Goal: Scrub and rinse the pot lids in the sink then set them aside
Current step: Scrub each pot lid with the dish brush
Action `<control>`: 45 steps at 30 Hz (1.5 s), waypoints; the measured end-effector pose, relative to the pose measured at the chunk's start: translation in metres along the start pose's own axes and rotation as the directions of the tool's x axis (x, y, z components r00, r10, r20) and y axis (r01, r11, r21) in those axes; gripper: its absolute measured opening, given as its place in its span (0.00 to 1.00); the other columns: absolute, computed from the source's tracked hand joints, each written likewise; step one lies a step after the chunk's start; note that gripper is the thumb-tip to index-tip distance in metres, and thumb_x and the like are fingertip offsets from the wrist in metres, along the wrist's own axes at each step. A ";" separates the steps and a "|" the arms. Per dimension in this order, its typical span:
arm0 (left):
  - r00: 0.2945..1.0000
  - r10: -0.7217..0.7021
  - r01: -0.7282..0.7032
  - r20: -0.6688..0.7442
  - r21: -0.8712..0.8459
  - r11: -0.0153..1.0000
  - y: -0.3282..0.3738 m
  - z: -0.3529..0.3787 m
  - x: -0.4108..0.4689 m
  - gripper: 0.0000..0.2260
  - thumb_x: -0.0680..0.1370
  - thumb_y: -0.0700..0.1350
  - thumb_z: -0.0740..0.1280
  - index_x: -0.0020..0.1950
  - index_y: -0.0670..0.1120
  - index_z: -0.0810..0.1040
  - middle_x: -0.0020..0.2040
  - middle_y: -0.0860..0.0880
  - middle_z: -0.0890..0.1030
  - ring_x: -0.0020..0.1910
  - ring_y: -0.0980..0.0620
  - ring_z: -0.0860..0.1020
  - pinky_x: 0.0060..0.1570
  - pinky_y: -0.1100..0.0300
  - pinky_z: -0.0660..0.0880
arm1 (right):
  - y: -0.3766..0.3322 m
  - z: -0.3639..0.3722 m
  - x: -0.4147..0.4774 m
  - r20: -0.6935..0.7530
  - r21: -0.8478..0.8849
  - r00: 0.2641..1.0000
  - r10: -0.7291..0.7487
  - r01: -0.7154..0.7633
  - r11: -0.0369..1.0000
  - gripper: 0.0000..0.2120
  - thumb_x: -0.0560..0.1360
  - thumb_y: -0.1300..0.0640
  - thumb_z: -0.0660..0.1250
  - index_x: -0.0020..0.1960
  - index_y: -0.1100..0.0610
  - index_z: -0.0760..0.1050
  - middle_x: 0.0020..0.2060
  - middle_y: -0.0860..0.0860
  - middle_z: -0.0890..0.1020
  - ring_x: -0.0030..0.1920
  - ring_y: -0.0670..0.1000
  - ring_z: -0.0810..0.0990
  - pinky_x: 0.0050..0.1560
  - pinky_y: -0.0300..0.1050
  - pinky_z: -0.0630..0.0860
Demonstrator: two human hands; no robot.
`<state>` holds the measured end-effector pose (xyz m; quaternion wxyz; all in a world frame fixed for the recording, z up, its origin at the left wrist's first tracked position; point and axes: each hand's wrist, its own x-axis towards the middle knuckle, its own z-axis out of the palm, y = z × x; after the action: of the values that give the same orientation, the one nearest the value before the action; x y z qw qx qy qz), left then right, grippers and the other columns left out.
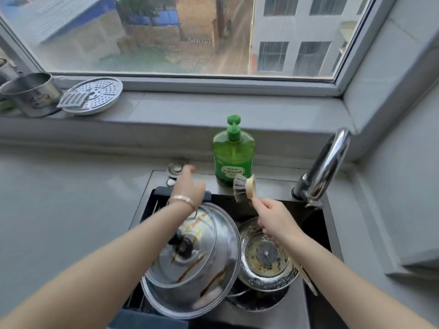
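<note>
A large steel pot lid (pixel 202 264) with a black knob and brown streaks lies dome-up in the dark sink (pixel 316 233). To its right a smaller lid (pixel 266 257) lies upside down, smeared with yellow residue. My right hand (pixel 273 214) grips the handle of a round wooden dish brush (pixel 244 188) and holds it bristles-left above the sink's back edge. My left hand (pixel 190 184), blurred, reaches over the back left rim of the sink with its fingers extended and holds nothing.
A green dish soap pump bottle (pixel 234 153) stands behind the sink. The chrome faucet (pixel 325 167) arches at the back right. On the window ledge at left lie a perforated steamer plate (pixel 92 96) and a steel cup (pixel 31 93). Grey counter surrounds the sink.
</note>
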<state>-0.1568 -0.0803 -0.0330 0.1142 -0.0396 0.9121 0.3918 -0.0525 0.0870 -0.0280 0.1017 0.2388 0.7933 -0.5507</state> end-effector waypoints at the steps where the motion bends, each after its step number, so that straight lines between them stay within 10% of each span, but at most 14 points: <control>1: 0.994 -0.105 0.104 0.032 0.032 0.994 -0.025 0.002 -0.015 0.21 0.77 0.40 0.60 0.70 0.43 0.64 0.65 0.39 0.72 0.60 0.41 0.73 0.57 0.54 0.69 | 0.010 0.001 -0.007 -0.004 -0.037 1.000 -0.005 0.005 0.999 0.21 0.79 0.49 0.57 0.52 0.68 0.74 0.23 0.47 0.67 0.24 0.46 0.63 0.30 0.42 0.60; 6: 0.717 -0.697 0.697 0.002 -0.047 0.716 -0.132 0.008 -0.078 0.28 0.75 0.42 0.67 0.70 0.36 0.59 0.68 0.34 0.66 0.64 0.36 0.68 0.62 0.49 0.68 | 0.049 0.007 -0.038 0.008 -0.153 0.999 0.035 -0.033 0.988 0.16 0.79 0.51 0.59 0.49 0.62 0.79 0.22 0.45 0.71 0.27 0.45 0.68 0.32 0.40 0.64; 9: 0.550 -0.797 0.750 0.250 -0.568 0.340 -0.156 0.007 -0.093 0.15 0.77 0.40 0.63 0.61 0.35 0.70 0.54 0.39 0.78 0.44 0.42 0.75 0.37 0.55 0.79 | 0.062 0.011 -0.051 0.023 -0.151 0.997 0.077 -0.072 0.986 0.15 0.78 0.51 0.59 0.47 0.60 0.80 0.21 0.45 0.71 0.26 0.45 0.68 0.32 0.40 0.63; 13: 0.595 -0.663 0.638 0.454 -0.769 0.045 -0.154 0.006 -0.100 0.13 0.81 0.45 0.58 0.63 0.42 0.72 0.46 0.43 0.84 0.47 0.47 0.82 0.50 0.64 0.74 | 0.068 0.014 -0.062 0.022 -0.179 0.997 0.072 -0.067 0.982 0.17 0.78 0.51 0.60 0.49 0.65 0.78 0.27 0.48 0.72 0.30 0.46 0.70 0.35 0.42 0.64; 15: 0.607 -0.652 0.607 0.454 -0.795 0.012 -0.168 0.014 -0.093 0.08 0.80 0.47 0.61 0.51 0.44 0.75 0.27 0.45 0.82 0.24 0.51 0.81 0.33 0.64 0.78 | 0.069 0.013 -0.067 0.016 -0.176 0.997 0.074 -0.070 0.982 0.18 0.79 0.52 0.59 0.50 0.68 0.76 0.28 0.49 0.69 0.25 0.43 0.65 0.31 0.40 0.61; 18: 0.602 -0.695 0.575 0.394 -0.817 0.035 -0.183 0.025 -0.084 0.13 0.79 0.51 0.62 0.41 0.42 0.72 0.20 0.47 0.77 0.15 0.52 0.75 0.14 0.64 0.70 | 0.072 0.008 -0.074 0.010 -0.202 0.995 0.100 -0.096 0.975 0.18 0.79 0.51 0.58 0.51 0.65 0.77 0.25 0.46 0.68 0.25 0.43 0.65 0.30 0.38 0.60; 21: 0.645 -0.669 0.512 0.368 -0.859 0.022 -0.172 0.031 -0.077 0.14 0.79 0.52 0.61 0.47 0.41 0.74 0.37 0.46 0.81 0.23 0.52 0.77 0.20 0.65 0.75 | 0.076 0.005 -0.079 0.003 -0.215 0.994 0.108 -0.105 0.971 0.18 0.80 0.50 0.57 0.53 0.64 0.77 0.27 0.46 0.70 0.26 0.44 0.66 0.30 0.37 0.61; 24: 0.741 -0.579 0.334 0.339 -0.935 -0.119 -0.158 0.037 -0.068 0.10 0.81 0.48 0.59 0.50 0.41 0.74 0.66 0.45 0.73 0.44 0.50 0.79 0.49 0.57 0.78 | 0.078 0.003 -0.084 0.011 -0.191 0.994 0.109 -0.105 0.976 0.14 0.80 0.50 0.57 0.53 0.56 0.78 0.28 0.44 0.72 0.27 0.41 0.66 0.29 0.34 0.60; 26: 0.782 -0.558 0.221 0.277 -0.961 -0.167 -0.147 0.034 -0.062 0.09 0.82 0.46 0.58 0.47 0.42 0.73 0.66 0.45 0.74 0.42 0.52 0.81 0.47 0.58 0.78 | 0.076 0.003 -0.086 0.020 -0.172 0.994 0.110 -0.105 0.980 0.13 0.80 0.50 0.56 0.54 0.54 0.78 0.27 0.44 0.72 0.27 0.41 0.66 0.28 0.34 0.60; 29: 0.801 -0.562 0.123 0.205 -0.976 -0.180 -0.125 0.020 -0.056 0.08 0.81 0.43 0.61 0.57 0.41 0.73 0.59 0.42 0.79 0.34 0.53 0.81 0.28 0.58 0.80 | 0.077 0.000 -0.091 0.023 -0.163 0.996 0.090 -0.085 0.983 0.13 0.80 0.51 0.57 0.54 0.54 0.78 0.28 0.44 0.73 0.29 0.41 0.69 0.30 0.34 0.63; 33: 0.873 -0.482 0.129 0.077 -0.989 0.075 -0.088 0.005 -0.073 0.03 0.78 0.37 0.63 0.51 0.40 0.73 0.58 0.39 0.78 0.36 0.51 0.83 0.39 0.52 0.81 | 0.081 -0.009 -0.101 0.011 -0.230 0.999 -0.032 0.034 0.973 0.18 0.80 0.50 0.57 0.68 0.51 0.69 0.50 0.46 0.81 0.54 0.47 0.78 0.53 0.41 0.73; 37: 0.965 -0.258 0.111 0.037 -0.955 0.277 -0.062 -0.011 -0.111 0.07 0.80 0.42 0.60 0.43 0.45 0.69 0.52 0.37 0.79 0.48 0.47 0.82 0.45 0.49 0.80 | 0.072 -0.014 -0.113 0.085 -0.291 0.980 -0.180 0.198 0.936 0.27 0.80 0.50 0.57 0.71 0.34 0.47 0.33 0.42 0.75 0.33 0.42 0.73 0.38 0.38 0.69; 41: 0.970 -0.204 0.187 0.134 -0.945 0.269 -0.038 -0.009 -0.139 0.07 0.80 0.48 0.59 0.52 0.45 0.70 0.43 0.39 0.83 0.38 0.48 0.84 0.39 0.50 0.82 | 0.057 0.000 -0.128 0.189 -0.201 0.932 -0.310 0.346 0.917 0.25 0.80 0.53 0.58 0.65 0.26 0.55 0.34 0.46 0.80 0.26 0.43 0.66 0.32 0.38 0.66; 45: 0.950 -0.204 0.293 0.236 -0.900 0.324 -0.020 0.011 -0.164 0.17 0.80 0.50 0.59 0.65 0.42 0.68 0.37 0.43 0.84 0.32 0.49 0.82 0.37 0.54 0.79 | 0.056 0.017 -0.135 0.202 -0.292 0.897 -0.394 0.439 0.850 0.23 0.79 0.59 0.59 0.68 0.37 0.62 0.55 0.49 0.77 0.47 0.46 0.76 0.52 0.42 0.74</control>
<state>0.0079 -0.0893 -0.0153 0.1665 -0.2201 0.5110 0.8141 0.0903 0.0506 -0.0231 0.0715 0.0030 0.8982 -0.4336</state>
